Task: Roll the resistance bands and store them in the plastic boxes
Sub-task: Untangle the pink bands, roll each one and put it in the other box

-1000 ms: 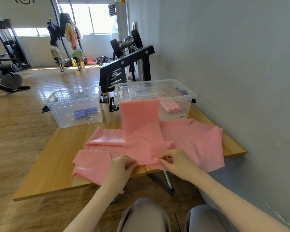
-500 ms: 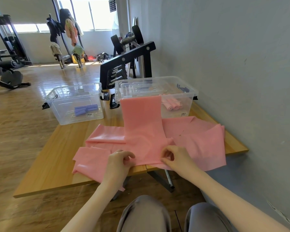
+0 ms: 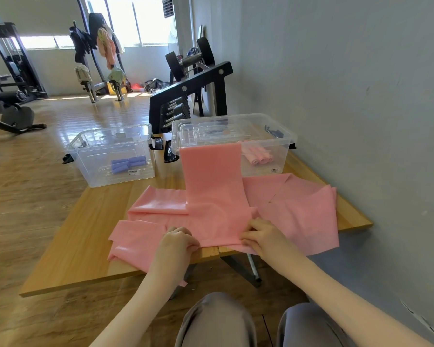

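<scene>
While a pink band is lying from the table edge up over the right box, both hands, left and right, are pinching its near end, starting the roll; next, tight, even turns forward.

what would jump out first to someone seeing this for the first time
The pink resistance band dominates: it hangs from the right clear box, across the wooden table, over more spread pink bands. At the near edge the left hand and right hand pinch its end. The left clear box holds purple rolls.
</scene>
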